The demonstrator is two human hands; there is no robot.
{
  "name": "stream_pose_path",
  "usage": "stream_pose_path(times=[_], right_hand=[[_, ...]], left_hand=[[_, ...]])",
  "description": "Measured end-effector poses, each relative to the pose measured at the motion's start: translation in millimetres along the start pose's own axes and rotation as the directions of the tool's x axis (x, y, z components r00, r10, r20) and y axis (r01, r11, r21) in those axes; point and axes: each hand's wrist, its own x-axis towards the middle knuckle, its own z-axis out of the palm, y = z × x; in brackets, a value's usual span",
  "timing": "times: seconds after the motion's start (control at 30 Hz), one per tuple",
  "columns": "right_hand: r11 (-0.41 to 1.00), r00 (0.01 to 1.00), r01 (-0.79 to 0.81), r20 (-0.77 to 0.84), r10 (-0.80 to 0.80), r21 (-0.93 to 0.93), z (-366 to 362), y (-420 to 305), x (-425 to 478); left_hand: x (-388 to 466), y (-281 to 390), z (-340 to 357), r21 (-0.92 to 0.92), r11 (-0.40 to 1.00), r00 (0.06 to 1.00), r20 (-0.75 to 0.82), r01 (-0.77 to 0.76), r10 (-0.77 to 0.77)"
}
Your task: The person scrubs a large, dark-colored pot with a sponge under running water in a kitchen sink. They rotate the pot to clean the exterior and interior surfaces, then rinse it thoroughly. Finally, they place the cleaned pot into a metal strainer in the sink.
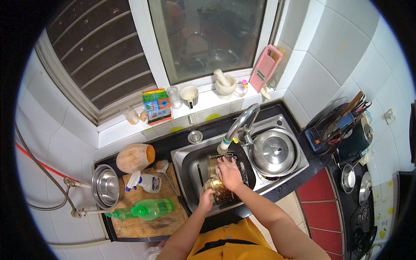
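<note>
A brown-gold pot (pixel 224 195) with soap suds on it lies tilted in the left basin of the steel sink (pixel 187 159). My left hand (pixel 206 199) grips the pot at its near-left side, by what looks like a handle. Against the upper part of the pot, my right hand (pixel 228 173) presses with wet, sudsy fingers. Whether a scrubber is under those fingers is hidden. Just above this hand hangs the outlet of the chrome faucet (pixel 239 125). I cannot tell whether water runs from it.
A lidded steel pot (pixel 274 152) covers the right basin. Left of the sink, a wooden cutting board (pixel 143 229) bears a green bottle (pixel 157 209), a spray bottle (pixel 150 183) and a ladle (pixel 161 166). A cut squash (pixel 133 158) and steel bowls (pixel 105 187) stand beside them.
</note>
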Motion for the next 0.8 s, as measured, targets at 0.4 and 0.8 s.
stream_pose_path(times=[0.4,0.8], right_hand=[[0.993,0.984,0.1,-0.151,-0.089,0.061,-25.6,-5.1,-47.1],[0.994,0.992,-0.1,0.081,0.097,0.036,14.5,10.9,39.5]], left_hand=[[2.3,-1.8,-0.1,0.001,0.999,0.998,-0.03,0.048,-0.048],[17.4,-20.4,-18.8,-0.028,0.999,0.998,0.047,0.044,-0.043]])
